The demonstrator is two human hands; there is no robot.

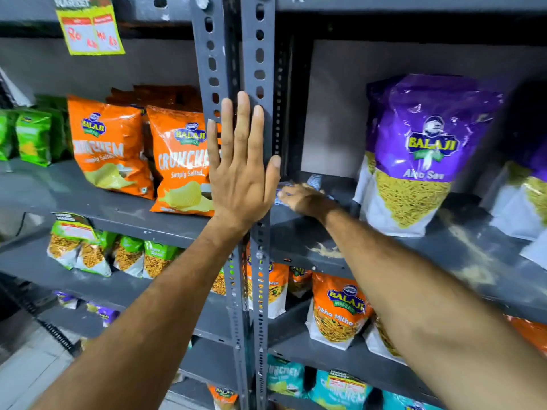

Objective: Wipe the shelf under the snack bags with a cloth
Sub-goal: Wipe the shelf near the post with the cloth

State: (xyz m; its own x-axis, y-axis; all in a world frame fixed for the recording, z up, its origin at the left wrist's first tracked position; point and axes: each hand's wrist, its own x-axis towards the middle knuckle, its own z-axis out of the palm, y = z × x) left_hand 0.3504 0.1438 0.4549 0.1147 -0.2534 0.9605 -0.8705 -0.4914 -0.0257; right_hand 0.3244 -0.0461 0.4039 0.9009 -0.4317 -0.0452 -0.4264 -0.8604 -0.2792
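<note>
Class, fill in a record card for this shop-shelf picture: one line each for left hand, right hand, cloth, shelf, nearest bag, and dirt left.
left hand: left hand flat, fingers straight, against the upright post
right hand: right hand grips the cloth at the shelf's back left corner
cloth: cloth pale blue, bunched, mostly hidden by the hand
shelf: grey shelf
nearest bag: purple bag standing right of the hand
dirt left: crumbs near the front edge

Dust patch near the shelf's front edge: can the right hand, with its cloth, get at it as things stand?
Probably yes. The right hand holds the cloth at the back of the shelf, and the dust patch lies on bare surface nearer the front, beside the forearm. The purple bag stands off to the side.
</note>
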